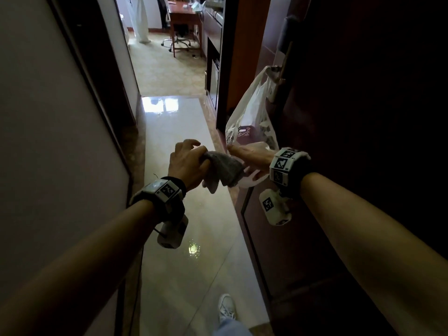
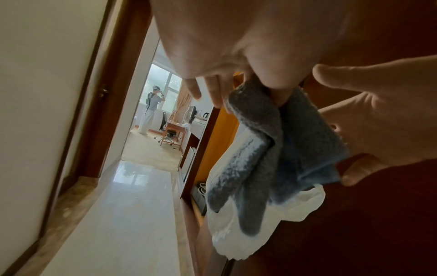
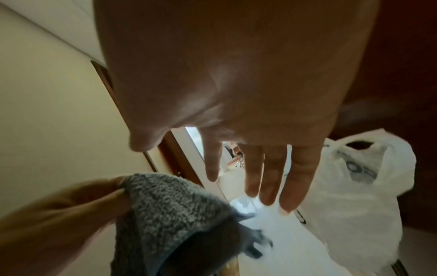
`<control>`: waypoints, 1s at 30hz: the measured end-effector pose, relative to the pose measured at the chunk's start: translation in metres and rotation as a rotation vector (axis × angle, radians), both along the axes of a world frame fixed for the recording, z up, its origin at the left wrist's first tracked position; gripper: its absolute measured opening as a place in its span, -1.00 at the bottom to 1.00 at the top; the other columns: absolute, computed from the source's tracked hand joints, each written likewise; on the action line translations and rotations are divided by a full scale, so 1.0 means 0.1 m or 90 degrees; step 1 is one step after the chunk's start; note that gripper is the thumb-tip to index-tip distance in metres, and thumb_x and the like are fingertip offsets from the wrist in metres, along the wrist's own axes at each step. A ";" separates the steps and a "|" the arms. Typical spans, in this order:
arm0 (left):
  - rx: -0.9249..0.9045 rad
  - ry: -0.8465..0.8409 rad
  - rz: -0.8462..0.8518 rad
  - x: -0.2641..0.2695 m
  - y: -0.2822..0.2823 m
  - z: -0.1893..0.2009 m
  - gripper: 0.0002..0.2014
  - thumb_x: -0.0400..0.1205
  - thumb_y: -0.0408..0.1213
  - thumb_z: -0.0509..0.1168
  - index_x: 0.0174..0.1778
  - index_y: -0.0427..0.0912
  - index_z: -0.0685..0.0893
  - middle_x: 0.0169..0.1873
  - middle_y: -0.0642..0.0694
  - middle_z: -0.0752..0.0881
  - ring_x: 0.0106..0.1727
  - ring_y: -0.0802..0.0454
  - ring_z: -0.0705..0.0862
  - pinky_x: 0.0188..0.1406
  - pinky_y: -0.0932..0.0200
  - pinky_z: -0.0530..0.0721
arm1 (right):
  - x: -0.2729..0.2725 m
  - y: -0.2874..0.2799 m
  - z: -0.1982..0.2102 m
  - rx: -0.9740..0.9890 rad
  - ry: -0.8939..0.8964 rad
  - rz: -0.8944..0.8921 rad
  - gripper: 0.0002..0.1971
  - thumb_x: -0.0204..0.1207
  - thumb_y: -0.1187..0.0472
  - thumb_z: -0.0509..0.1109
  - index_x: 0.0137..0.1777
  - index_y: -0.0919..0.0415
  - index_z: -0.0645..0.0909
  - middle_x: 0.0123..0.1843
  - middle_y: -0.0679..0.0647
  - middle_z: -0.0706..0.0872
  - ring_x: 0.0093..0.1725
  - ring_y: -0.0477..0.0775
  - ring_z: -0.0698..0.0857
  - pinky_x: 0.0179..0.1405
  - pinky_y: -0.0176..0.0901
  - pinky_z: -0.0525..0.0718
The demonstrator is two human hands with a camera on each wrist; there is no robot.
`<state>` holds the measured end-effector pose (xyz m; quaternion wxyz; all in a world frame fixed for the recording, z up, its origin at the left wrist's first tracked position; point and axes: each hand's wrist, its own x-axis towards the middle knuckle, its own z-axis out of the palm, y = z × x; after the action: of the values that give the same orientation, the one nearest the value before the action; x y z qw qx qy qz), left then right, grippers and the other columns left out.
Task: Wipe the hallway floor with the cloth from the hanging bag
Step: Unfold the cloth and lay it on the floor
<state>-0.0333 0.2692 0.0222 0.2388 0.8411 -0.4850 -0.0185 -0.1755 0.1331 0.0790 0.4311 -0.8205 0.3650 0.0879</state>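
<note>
A grey fluffy cloth (image 1: 224, 169) hangs in the air over the glossy tiled hallway floor (image 1: 184, 132). My left hand (image 1: 191, 161) pinches its top edge, thumb against fingers (image 2: 267, 82). The cloth (image 2: 267, 149) droops in folds below the pinch. My right hand (image 1: 244, 154) is just right of it, fingers (image 3: 255, 179) straight and spread, thumb close under the cloth's edge. Behind both hands a white plastic bag (image 1: 249, 110) hangs from the door handle (image 1: 281, 76). The bag (image 3: 350, 196) sags open beside my right fingers.
A dark wooden door (image 1: 339, 154) fills the right side, a pale wall (image 1: 48, 117) the left, leaving a narrow corridor. My white shoe (image 1: 226, 309) stands on the tiles. Beyond lies a carpeted room with a desk (image 1: 184, 18) and another person (image 2: 149, 110).
</note>
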 end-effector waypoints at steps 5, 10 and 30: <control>0.059 0.109 -0.031 -0.04 0.23 -0.19 -0.80 0.68 -0.06 0.23 -0.09 -0.05 0.70 -0.22 -0.04 0.74 -0.13 -0.07 0.71 0.00 -0.05 0.68 | 0.07 0.20 -0.52 -0.010 0.056 0.179 0.09 0.11 -0.65 0.34 0.63 -0.10 0.35 0.64 0.12 0.41 0.56 0.18 0.45 0.52 0.24 0.43; 0.118 0.185 -0.039 -0.17 0.41 -0.57 -0.88 0.66 -0.10 0.27 -0.17 0.01 0.60 -0.27 -0.01 0.69 -0.21 -0.03 0.70 -0.16 -0.04 0.72 | 0.02 0.38 -1.23 0.008 -0.020 0.141 -0.74 0.31 0.07 0.56 -0.01 0.07 0.72 -0.05 0.12 0.84 -0.02 0.12 0.83 0.09 0.21 0.79; 0.290 0.191 -0.072 -0.62 0.58 -2.33 -0.80 0.66 -0.09 0.35 -0.08 -0.12 0.79 -0.21 -0.12 0.76 -0.22 -0.09 0.67 -0.19 0.01 0.65 | -0.66 0.53 -3.03 -0.063 0.003 0.137 -0.81 0.58 0.30 0.34 0.12 0.15 0.71 0.02 0.22 0.80 0.05 0.31 0.72 -0.07 -0.09 0.61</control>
<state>-0.0956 0.3274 -0.2112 0.1109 0.8325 -0.4739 -0.2646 -0.2414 0.1863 -0.2240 0.3772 -0.8750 0.2800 0.1172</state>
